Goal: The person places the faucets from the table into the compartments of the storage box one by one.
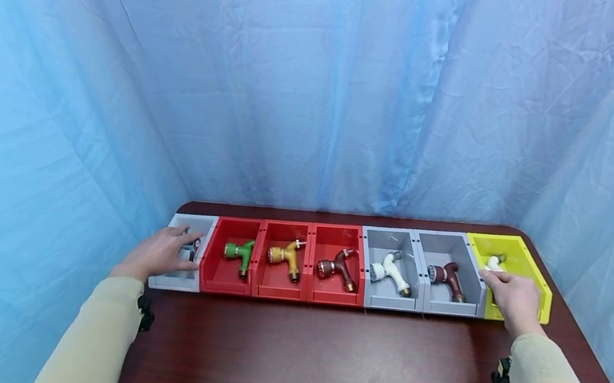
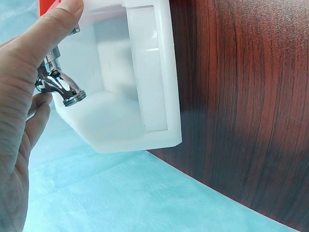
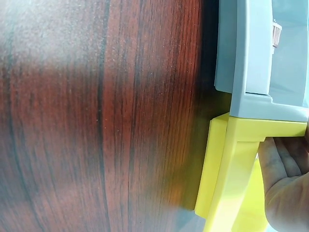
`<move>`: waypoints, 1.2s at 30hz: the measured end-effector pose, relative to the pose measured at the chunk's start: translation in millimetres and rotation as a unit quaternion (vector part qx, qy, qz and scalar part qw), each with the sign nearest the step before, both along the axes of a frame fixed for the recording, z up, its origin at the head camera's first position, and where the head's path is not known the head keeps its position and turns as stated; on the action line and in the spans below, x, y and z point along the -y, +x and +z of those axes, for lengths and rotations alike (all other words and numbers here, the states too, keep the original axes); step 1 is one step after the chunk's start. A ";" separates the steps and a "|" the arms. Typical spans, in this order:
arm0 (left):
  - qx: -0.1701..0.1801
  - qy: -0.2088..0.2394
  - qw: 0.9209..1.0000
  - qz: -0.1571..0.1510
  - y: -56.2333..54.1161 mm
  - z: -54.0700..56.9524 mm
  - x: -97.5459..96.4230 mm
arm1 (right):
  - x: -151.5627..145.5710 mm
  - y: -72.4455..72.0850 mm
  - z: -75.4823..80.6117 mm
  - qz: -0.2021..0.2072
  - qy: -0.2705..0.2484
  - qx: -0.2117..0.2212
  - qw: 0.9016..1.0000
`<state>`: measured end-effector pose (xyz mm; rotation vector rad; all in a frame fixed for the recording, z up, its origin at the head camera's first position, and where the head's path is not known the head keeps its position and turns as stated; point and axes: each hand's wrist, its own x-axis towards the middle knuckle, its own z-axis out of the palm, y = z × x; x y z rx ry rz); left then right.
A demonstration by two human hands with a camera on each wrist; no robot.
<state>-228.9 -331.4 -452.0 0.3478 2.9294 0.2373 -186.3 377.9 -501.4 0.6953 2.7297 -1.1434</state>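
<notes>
In the head view my left hand [image 1: 160,252] reaches over the white bin [image 1: 174,282] at the row's left end, thumb and fingers spread well apart. Between them shows a chrome tap [image 2: 60,84], its threaded outlet toward the bin's floor in the left wrist view. The left thumb [image 2: 46,31] lies straight near the rim by the red bin. At the other end, my right hand [image 1: 516,299] is inside the yellow bin [image 1: 538,278], over a white tap [image 1: 496,261] whose threaded end shows above the knuckles. The right fingertips are hidden, so I cannot tell whether they grip it.
Between the hands, red bins hold a green tap [image 1: 245,255], a yellow tap [image 1: 290,259] and a brown tap [image 1: 341,270]. Grey bins hold another white tap [image 1: 391,273] and a dark red tap [image 1: 449,280]. The dark wood table [image 1: 322,357] backs onto blue curtains [image 1: 307,90].
</notes>
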 end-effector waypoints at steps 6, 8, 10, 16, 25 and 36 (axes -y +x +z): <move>0.002 0.009 1.000 0.001 -0.3 -0.2 2.8 | -0.4 -1.0 -1.1 0.002 -0.001 -0.002 1.000; -0.004 0.010 1.000 -0.002 -0.1 -0.6 3.4 | -0.6 -0.7 -0.9 0.003 0.000 -0.003 1.000; -0.010 0.012 1.000 -0.006 1.0 -0.5 3.7 | -1.1 -0.6 -1.0 0.004 0.002 -0.004 1.000; -0.019 0.006 1.000 -0.002 8.9 0.4 4.7 | -2.3 -0.1 -1.5 0.004 0.003 -0.002 1.000; -0.014 0.019 0.999 0.038 18.1 -4.4 3.4 | -5.6 1.1 -1.5 0.007 0.000 0.002 1.000; -0.012 0.035 0.996 0.085 19.3 -5.0 -14.2 | -8.7 -5.0 1.2 0.061 0.060 -0.022 0.996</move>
